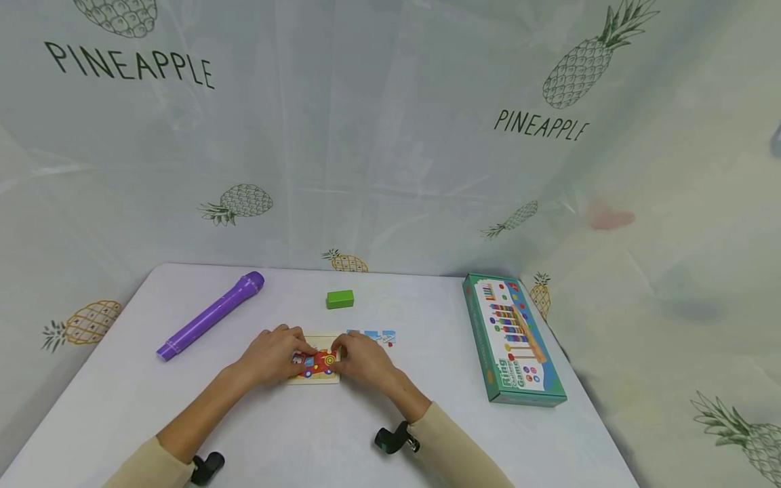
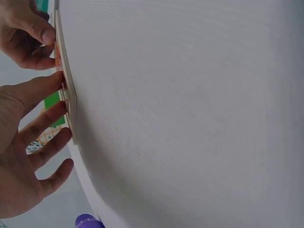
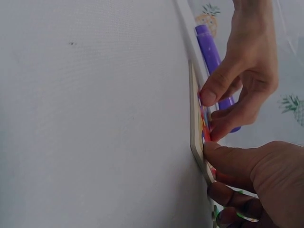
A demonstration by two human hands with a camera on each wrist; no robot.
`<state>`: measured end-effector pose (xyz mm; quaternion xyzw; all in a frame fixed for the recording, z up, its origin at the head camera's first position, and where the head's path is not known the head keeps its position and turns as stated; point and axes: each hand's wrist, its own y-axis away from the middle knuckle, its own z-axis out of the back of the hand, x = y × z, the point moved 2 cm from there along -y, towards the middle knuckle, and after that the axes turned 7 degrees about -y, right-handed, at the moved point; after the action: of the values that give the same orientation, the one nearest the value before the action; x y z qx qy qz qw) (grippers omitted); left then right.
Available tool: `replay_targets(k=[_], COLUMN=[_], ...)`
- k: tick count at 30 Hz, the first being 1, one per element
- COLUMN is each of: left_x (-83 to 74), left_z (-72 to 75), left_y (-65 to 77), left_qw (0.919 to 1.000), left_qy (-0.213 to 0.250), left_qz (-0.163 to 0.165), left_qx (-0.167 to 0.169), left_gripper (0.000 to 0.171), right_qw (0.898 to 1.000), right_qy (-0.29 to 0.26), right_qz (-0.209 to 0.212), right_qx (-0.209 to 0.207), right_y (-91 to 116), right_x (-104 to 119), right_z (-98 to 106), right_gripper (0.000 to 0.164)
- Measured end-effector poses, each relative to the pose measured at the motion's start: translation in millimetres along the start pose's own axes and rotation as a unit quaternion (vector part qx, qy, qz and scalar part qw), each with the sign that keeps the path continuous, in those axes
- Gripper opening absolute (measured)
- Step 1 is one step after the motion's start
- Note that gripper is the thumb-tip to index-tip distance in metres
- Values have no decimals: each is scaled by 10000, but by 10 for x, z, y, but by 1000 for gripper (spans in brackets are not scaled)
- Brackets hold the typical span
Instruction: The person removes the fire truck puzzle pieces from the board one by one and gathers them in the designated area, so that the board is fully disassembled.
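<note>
A small wooden jigsaw board (image 1: pixel 314 381) with a red vehicle picture (image 1: pixel 317 364) lies on the white table, between both hands. My left hand (image 1: pixel 271 356) rests its thumb and fingertips on the board's left part; in the left wrist view those fingers (image 2: pixel 50 149) are spread and fairly straight. At the board's right side, my right hand (image 1: pixel 368 362) pinches a jigsaw piece (image 1: pixel 330 359) of the picture between thumb and index finger. The right wrist view shows that thumb (image 3: pixel 228 156) low against the picture. Fingers partly cover the pieces, so their exact fit is hidden.
Loose blue jigsaw pieces (image 1: pixel 381 335) lie just behind the right hand. A green block (image 1: pixel 339 299) sits farther back. To the left lies a purple tube-like stick (image 1: pixel 210 316); a green toy box (image 1: pixel 515 339) lies at the right, near the table edge.
</note>
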<state>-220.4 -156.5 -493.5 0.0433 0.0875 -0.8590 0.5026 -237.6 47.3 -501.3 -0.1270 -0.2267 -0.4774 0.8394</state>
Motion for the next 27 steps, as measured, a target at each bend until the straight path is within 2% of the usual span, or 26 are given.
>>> replay_targets(k=[27], left_x=[-17], left_z=[29], left_y=[-8], left_qw=[9999], left_qy=[28], left_qz=[58], left_qx=[104], left_gripper=[31], right_qw=[9994], right_qy=[-313], right_qz=[-99], right_qx=[-119], right_y=[30], right_x=[-6], right_z=[-12], right_gripper=[34])
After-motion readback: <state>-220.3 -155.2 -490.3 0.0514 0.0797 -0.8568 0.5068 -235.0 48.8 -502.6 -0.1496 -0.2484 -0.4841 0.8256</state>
